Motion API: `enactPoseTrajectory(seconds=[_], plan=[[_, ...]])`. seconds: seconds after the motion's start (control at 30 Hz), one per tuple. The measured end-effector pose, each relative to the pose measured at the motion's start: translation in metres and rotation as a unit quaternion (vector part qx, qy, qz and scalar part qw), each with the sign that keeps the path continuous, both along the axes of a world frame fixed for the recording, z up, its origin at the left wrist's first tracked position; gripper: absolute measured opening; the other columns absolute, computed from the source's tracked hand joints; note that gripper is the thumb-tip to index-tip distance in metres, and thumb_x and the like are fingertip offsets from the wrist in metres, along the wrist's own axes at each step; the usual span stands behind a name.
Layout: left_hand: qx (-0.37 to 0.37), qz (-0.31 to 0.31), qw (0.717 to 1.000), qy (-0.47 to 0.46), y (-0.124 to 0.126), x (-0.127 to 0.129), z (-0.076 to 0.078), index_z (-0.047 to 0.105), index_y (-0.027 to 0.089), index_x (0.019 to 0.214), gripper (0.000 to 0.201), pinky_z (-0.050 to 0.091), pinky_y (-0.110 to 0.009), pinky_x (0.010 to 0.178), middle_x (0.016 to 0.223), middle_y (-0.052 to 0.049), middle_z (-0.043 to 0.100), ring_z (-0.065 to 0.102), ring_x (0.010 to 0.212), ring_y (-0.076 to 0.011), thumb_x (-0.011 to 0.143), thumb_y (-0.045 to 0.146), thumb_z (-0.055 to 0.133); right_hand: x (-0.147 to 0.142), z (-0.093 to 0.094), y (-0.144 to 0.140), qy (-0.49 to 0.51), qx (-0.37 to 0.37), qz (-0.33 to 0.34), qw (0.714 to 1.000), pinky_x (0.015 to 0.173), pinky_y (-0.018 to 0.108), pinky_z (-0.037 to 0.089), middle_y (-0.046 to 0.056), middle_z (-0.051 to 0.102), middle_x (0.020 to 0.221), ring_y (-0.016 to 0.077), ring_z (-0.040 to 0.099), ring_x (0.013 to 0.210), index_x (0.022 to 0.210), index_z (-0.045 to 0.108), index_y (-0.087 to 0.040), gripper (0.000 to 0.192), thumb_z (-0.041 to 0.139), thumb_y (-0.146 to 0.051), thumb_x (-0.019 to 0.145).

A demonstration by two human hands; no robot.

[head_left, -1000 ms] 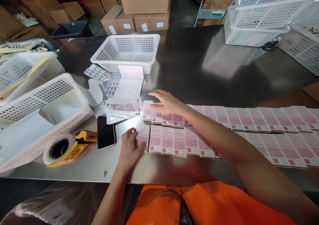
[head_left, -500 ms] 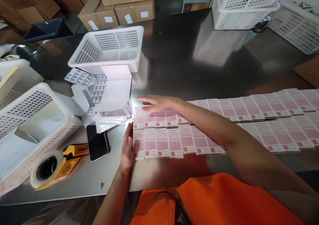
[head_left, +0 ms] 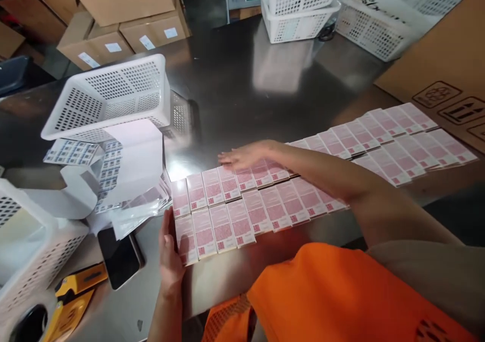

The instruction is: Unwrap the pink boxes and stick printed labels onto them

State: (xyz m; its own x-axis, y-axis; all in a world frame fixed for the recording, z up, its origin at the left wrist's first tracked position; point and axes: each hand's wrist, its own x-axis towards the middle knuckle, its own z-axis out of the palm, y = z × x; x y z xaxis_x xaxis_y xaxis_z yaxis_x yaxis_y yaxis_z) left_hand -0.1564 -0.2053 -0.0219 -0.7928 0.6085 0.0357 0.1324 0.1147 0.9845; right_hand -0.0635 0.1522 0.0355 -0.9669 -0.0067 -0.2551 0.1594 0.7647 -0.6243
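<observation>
Two long rows of small pink-and-white printed packets (head_left: 242, 210) lie side by side across the steel table (head_left: 235, 94). My left hand (head_left: 169, 253) stands on edge, palm flat against the left end of the near row. My right hand (head_left: 242, 156) lies flat with fingers stretched out over the far row, slightly blurred. Neither hand grips anything.
Left of the packets lie label sheets and white backing paper (head_left: 129, 165), a black phone (head_left: 120, 257), a yellow tape dispenser (head_left: 71, 296) and a white basket (head_left: 26, 251). Another white basket (head_left: 109, 97) stands behind, more baskets (head_left: 299, 8) at the far right, and cardboard (head_left: 447, 69) on the right.
My left hand went from lying on the leftmost near packet to standing edge-on against the row's end. My right hand slid along the far row. The camera view swung left and tilted.
</observation>
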Motion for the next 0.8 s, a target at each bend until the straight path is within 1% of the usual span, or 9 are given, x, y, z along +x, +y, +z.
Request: enactPoseTrajectory(seconds=[0.1,0.2,0.4,0.47,0.53,0.6,0.67,0.73,0.8], plan=[[-0.033,0.021,0.981,0.192,-0.004,0.002,0.010,0.043,0.025,0.149,0.054,0.023,-0.053,0.121,0.159,-0.010,0.036,0.032,0.147,-0.0297,0.098,0.044,0.045,0.014,-0.009,-0.006,0.016,-0.002,0.000,1.000,0.121,0.042,0.029,0.005,0.039,0.155,0.0234,0.035,0.145,0.143,0.051,-0.022,0.057,0.062,-0.043,0.091],[-0.073,0.001,0.925,0.373,-0.005,0.005,0.018,0.046,0.020,0.147,0.056,0.017,-0.057,0.122,0.155,-0.015,0.041,0.027,0.148,-0.0330,0.094,0.038,0.054,0.019,-0.012,-0.013,0.032,0.002,-0.002,0.999,0.120,0.040,0.030,0.007,0.039,0.155,0.0230,0.037,0.144,0.144,0.050,-0.021,0.058,0.062,-0.042,0.091],[-0.123,-0.015,0.923,0.365,-0.001,0.004,0.019,0.048,0.019,0.144,0.049,0.027,-0.057,0.118,0.151,-0.017,0.045,0.036,0.144,-0.0318,0.101,0.039,0.036,0.022,-0.012,-0.015,0.073,0.012,-0.004,0.997,0.123,0.044,0.020,0.008,0.052,0.147,0.0258,0.049,0.136,0.139,0.055,-0.023,0.059,0.067,-0.045,0.086],[-0.136,-0.028,0.907,0.397,0.001,0.003,0.023,0.048,0.019,0.143,0.047,0.028,-0.058,0.117,0.149,-0.017,0.046,0.036,0.144,-0.0330,0.100,0.036,0.038,0.023,-0.013,-0.018,0.082,0.013,-0.010,0.996,0.123,0.045,0.019,0.008,0.057,0.143,0.0261,0.053,0.132,0.137,0.057,-0.024,0.057,0.068,-0.045,0.085],[-0.147,-0.024,0.875,0.462,0.005,0.009,0.033,0.048,0.021,0.143,0.048,0.024,-0.060,0.119,0.150,-0.016,0.045,0.030,0.146,-0.0358,0.096,0.032,0.049,0.023,-0.010,-0.021,0.090,0.010,-0.016,0.996,0.122,0.044,0.020,0.007,0.059,0.141,0.0252,0.055,0.130,0.136,0.058,-0.025,0.057,0.070,-0.046,0.084],[-0.153,-0.014,0.838,0.524,0.015,0.025,0.047,0.046,0.026,0.146,0.059,0.019,-0.063,0.120,0.153,-0.013,0.042,0.025,0.148,-0.0384,0.089,0.027,0.061,0.026,-0.002,-0.019,0.104,0.003,-0.013,0.994,0.123,0.045,0.017,0.005,0.058,0.142,0.0233,0.052,0.134,0.137,0.057,-0.026,0.059,0.070,-0.048,0.084],[-0.149,-0.038,0.817,0.555,0.032,0.053,0.060,0.038,0.031,0.151,0.073,0.018,-0.065,0.119,0.157,-0.010,0.038,0.024,0.148,-0.0392,0.085,0.023,0.068,0.034,0.010,-0.006,0.125,-0.002,-0.009,0.992,0.124,0.047,0.012,0.001,0.052,0.148,0.0213,0.042,0.141,0.141,0.052,-0.029,0.059,0.066,-0.050,0.088],[-0.137,-0.115,0.809,0.560,0.052,0.090,0.067,0.026,0.032,0.156,0.083,0.020,-0.064,0.119,0.161,-0.010,0.030,0.021,0.149,-0.0386,0.084,0.022,0.068,0.052,0.020,0.016,0.138,0.004,-0.020,0.990,0.123,0.050,0.009,-0.001,0.045,0.153,0.0206,0.034,0.146,0.144,0.047,-0.033,0.057,0.060,-0.051,0.092],[-0.136,-0.219,0.796,0.548,0.076,0.128,0.065,0.018,0.027,0.158,0.087,0.020,-0.062,0.120,0.164,-0.012,0.023,0.014,0.151,-0.0377,0.086,0.028,0.066,0.078,0.024,0.041,0.131,0.021,-0.044,0.990,0.121,0.050,0.019,0.000,0.048,0.151,0.0225,0.038,0.144,0.141,0.052,-0.031,0.050,0.057,-0.049,0.094]])
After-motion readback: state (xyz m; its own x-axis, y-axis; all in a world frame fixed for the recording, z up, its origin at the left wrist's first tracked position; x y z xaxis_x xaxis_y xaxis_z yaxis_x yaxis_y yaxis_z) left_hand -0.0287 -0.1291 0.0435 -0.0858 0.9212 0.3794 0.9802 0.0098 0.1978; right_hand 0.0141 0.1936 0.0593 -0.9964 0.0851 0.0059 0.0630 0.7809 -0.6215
